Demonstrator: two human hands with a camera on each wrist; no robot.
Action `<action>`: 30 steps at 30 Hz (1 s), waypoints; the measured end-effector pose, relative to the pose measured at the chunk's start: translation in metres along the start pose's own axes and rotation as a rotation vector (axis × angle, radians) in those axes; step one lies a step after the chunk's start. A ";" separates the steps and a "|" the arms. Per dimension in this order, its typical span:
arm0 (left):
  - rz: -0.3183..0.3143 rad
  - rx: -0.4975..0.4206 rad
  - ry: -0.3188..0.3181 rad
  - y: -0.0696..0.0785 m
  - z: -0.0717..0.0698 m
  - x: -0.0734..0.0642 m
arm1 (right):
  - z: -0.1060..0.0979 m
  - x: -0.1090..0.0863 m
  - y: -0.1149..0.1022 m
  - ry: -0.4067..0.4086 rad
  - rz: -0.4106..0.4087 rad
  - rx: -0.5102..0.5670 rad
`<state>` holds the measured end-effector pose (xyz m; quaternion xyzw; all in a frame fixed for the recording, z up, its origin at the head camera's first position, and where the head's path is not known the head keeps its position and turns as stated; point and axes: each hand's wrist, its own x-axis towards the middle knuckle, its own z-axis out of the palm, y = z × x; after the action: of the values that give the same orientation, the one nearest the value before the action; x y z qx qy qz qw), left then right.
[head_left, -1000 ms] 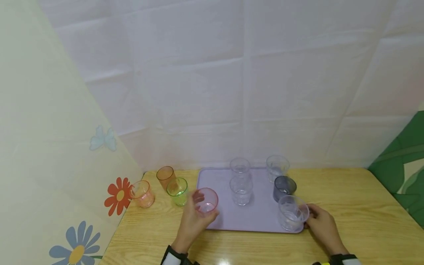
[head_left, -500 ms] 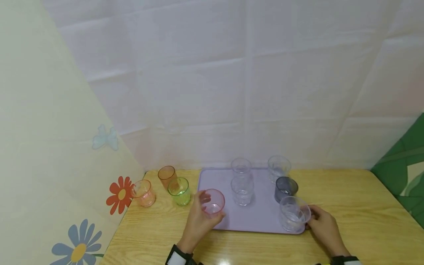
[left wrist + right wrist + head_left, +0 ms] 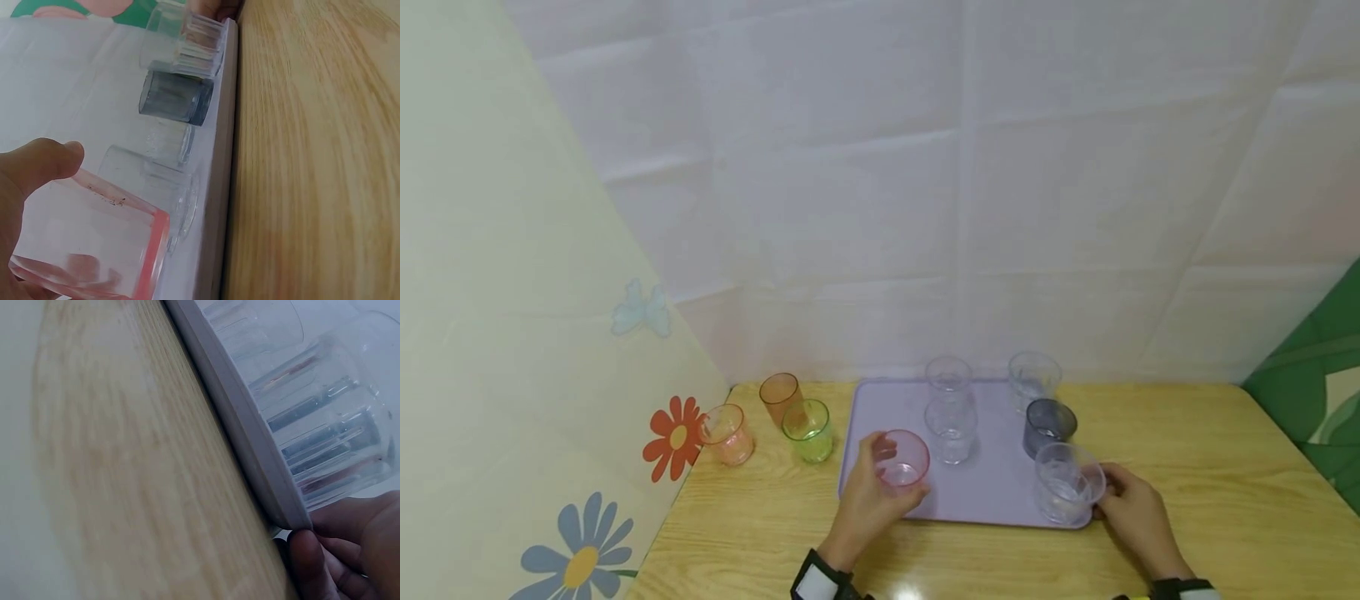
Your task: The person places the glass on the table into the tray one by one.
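Pink clear cup [image 3: 906, 468]: over lilac tray [image 3: 992, 490], towards its 8 o'clock | your left hand [image 3: 869, 502] grips its wall; your right hand [image 3: 1137, 515] pinches the tray's 4 o'clock corner | likely light, stiff, slick, perhaps brittle: hold below the rim

Glossy pink cup [image 3: 910, 455], smooth plastic-looking tray [image 3: 977, 497], wood-grained tabletop [image 3: 1217, 450]

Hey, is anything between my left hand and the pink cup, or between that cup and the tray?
Nothing visible is: your left hand grips the pink cup directly, and no object shows between it and the tray beneath. The nearest clear cup stands on the tray to its right, farther back.
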<state>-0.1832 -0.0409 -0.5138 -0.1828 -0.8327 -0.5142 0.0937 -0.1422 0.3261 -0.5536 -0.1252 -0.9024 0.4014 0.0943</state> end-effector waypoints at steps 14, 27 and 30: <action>0.048 -0.013 -0.019 -0.003 0.016 -0.003 | 0.002 -0.003 -0.002 0.016 -0.016 0.024; 0.021 -0.029 -0.057 0.000 0.030 -0.004 | 0.001 0.001 -0.001 0.004 0.013 0.017; 0.020 -0.024 -0.071 0.001 0.032 -0.004 | 0.002 0.000 0.000 0.014 0.000 0.007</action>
<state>-0.1778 -0.0128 -0.5288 -0.2104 -0.8275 -0.5161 0.0670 -0.1431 0.3248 -0.5543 -0.1278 -0.9003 0.4037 0.1013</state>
